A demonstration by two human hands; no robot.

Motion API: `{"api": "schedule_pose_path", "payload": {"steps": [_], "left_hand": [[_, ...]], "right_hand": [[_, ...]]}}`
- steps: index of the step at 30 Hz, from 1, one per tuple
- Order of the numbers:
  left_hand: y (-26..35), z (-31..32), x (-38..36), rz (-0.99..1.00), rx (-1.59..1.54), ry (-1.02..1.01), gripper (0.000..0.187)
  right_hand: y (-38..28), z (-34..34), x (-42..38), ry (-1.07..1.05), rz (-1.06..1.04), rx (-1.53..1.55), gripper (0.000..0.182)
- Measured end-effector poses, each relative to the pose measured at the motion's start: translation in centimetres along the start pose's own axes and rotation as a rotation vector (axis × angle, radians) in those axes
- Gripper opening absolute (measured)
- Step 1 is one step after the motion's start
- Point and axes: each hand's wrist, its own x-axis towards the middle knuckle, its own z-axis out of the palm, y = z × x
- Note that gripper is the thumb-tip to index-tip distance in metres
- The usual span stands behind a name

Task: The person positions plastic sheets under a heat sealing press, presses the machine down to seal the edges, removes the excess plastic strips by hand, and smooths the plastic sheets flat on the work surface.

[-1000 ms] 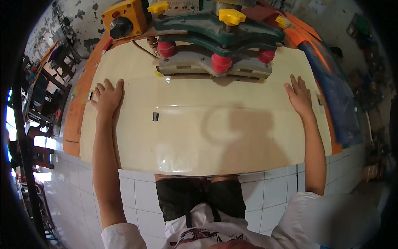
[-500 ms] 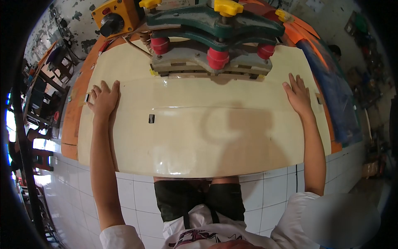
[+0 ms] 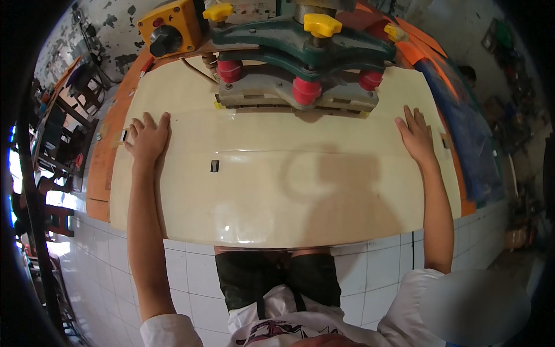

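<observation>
A large cream sheet with a glossy surface covers the table in front of me. Near its left edge my left hand rests flat, fingers spread, beside a small dark mark on tape. On the opposite side my right hand lies palm down with fingers extended, close to the sheet's right edge. Neither hand holds anything. Between and beyond them, a press head with a grey metal plate and red cylindrical spacers sits low over the sheet's far part. A small black patch marks the sheet left of centre.
A yellow control box with a black knob stands at the back left. Yellow star knobs top the press's green frame. Orange board shows along the left side. Blue plastic sheeting hangs at the right, with a person partly visible behind.
The press head and yellow control box appear slightly lower and farther right in view. The black patch and my left hand show a small rightward shift; my right hand stays nearly still.
</observation>
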Motion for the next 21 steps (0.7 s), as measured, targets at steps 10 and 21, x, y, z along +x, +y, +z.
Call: {"api": "schedule_pose_path", "payload": {"steps": [10, 21], "left_hand": [[0.0, -0.1, -0.2, 0.014, -0.011, 0.024, 0.087], [-2.0, -0.5, 0.5, 0.137, -0.173, 0.542, 0.053]], "right_hand": [[0.1, 0.1, -0.1, 0.032, -0.012, 0.032, 0.074], [1.4, -1.5, -0.5, 0.495, -0.066, 0.446, 0.026]]}}
